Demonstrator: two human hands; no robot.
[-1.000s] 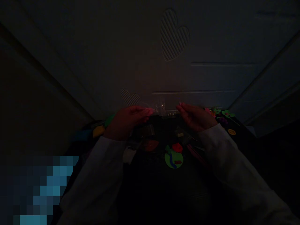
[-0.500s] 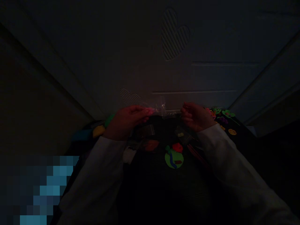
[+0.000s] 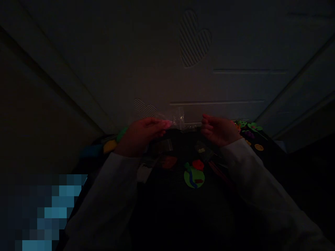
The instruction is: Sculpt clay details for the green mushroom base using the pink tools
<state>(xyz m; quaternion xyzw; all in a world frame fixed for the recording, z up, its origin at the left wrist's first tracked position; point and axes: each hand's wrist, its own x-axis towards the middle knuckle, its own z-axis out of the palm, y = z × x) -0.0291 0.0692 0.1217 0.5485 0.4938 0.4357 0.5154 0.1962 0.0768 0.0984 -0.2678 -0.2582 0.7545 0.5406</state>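
In the head view, the left hand (image 3: 142, 136) is clamping its fingers on a clear bag (image 3: 179, 118), thin, wrinkled and shiny, which is extending towards the right hand (image 3: 218, 130). The bag is hanging above the far side of the dark desk (image 3: 167, 205), in front of a pale panel (image 3: 117, 62) where two ribbed hearts are standing out in relief.

On the desk, one flat round green disc (image 3: 187, 178) is carrying one wavy blue strip (image 3: 192, 177) and one small dark red piece (image 3: 199, 181). One green lump (image 3: 186, 166) and one bright red lump (image 3: 198, 164) are sitting at its upper edge. One small pouch (image 3: 205, 153) is lying near the right wrist, with a pale bit showing inside. One orange-red piece (image 3: 169, 161) is lying between this pouch and the left sleeve (image 3: 112, 184).

At the left, one blue block (image 3: 91, 151) and one yellow block (image 3: 110, 146) are resting side by side. At the far right, one green flower (image 3: 254, 127) is lying above one yellow round piece (image 3: 259, 147).

The left hand is reaching inward, its back facing up. The right hand is bending inward, apart from the bag, with fingers curling; I cannot tell if the thumb is meeting them.
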